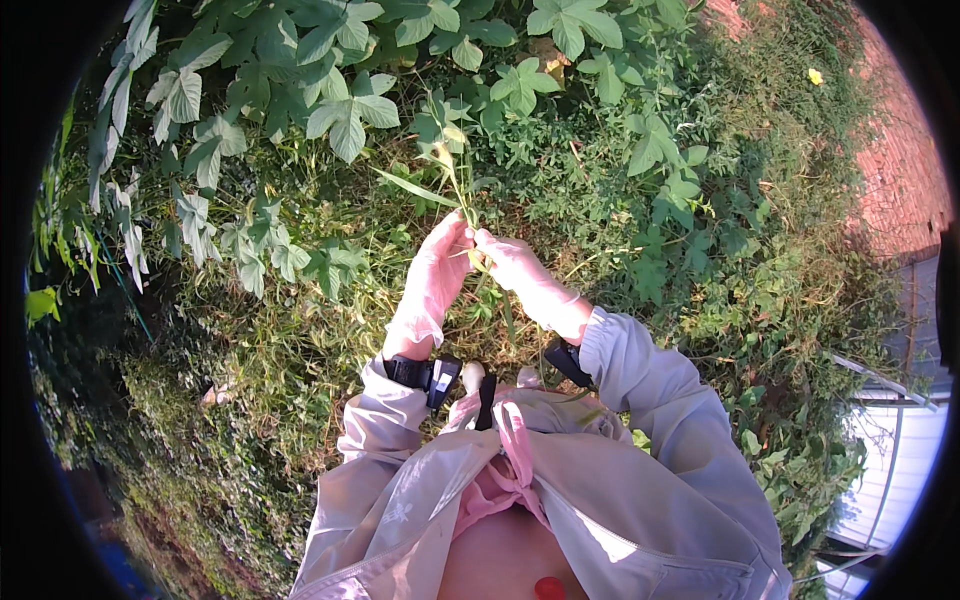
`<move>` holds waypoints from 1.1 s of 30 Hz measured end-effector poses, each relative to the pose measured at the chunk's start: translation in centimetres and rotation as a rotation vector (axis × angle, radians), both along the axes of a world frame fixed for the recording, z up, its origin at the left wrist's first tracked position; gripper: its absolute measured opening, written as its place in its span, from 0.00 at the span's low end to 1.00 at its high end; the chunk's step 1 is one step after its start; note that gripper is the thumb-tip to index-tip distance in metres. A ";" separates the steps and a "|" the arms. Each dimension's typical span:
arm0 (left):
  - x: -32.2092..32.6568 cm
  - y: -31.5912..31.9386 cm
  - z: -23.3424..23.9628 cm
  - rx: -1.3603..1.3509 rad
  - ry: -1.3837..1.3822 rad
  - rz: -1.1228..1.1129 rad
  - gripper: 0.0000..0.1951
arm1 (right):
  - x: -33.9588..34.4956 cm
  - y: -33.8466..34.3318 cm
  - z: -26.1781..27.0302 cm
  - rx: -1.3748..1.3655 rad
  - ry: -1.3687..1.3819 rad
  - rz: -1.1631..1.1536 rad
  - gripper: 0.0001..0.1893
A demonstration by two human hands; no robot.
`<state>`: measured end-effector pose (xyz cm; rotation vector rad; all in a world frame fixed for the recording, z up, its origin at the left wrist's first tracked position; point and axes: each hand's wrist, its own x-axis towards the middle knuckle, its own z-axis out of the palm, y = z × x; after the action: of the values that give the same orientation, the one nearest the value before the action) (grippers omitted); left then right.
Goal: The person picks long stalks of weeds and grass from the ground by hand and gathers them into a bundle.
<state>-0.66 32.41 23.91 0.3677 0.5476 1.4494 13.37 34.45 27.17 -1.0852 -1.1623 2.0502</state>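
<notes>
Both hands wear thin translucent gloves and meet in front of me at a small bunch of green grass stems (456, 176) with pale seed heads and a long leaf. My left hand (441, 259) is at the left side of the stems, its fingertips against their lower part. My right hand (514, 268) pinches the stems' base between thumb and fingers, close beside the left fingertips. A few blades hang below the right hand. Part of the left fingers' grip is hidden behind the palm.
Broad lobed leaves (349, 116) hang at the top and left. Tangled weeds and dry grass (315, 330) cover the ground. A red brick surface (900, 150) lies at the right, with white panels (874, 465) below it. My shoes (474, 375) show beneath my forearms.
</notes>
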 end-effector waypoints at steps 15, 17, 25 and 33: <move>0.0 -1.7 0.0 -0.142 0.417 0.019 0.10 | 0.8 1.5 -2.7 0.059 -0.017 0.350 0.16; 0.1 -2.3 0.1 -0.073 0.152 -0.045 0.11 | 1.5 1.6 -1.8 0.038 0.079 0.485 0.21; 0.6 -2.2 -1.4 -0.108 0.287 0.037 0.11 | 0.7 -0.5 -4.2 0.249 -0.100 0.137 0.21; 3.1 -1.9 -0.7 -0.218 0.508 0.412 0.08 | -0.5 -2.2 -3.9 0.508 -0.314 0.044 0.16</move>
<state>2.46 30.49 23.22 0.4704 1.2386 1.6713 12.85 32.29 23.24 -1.1431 -1.7546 1.5116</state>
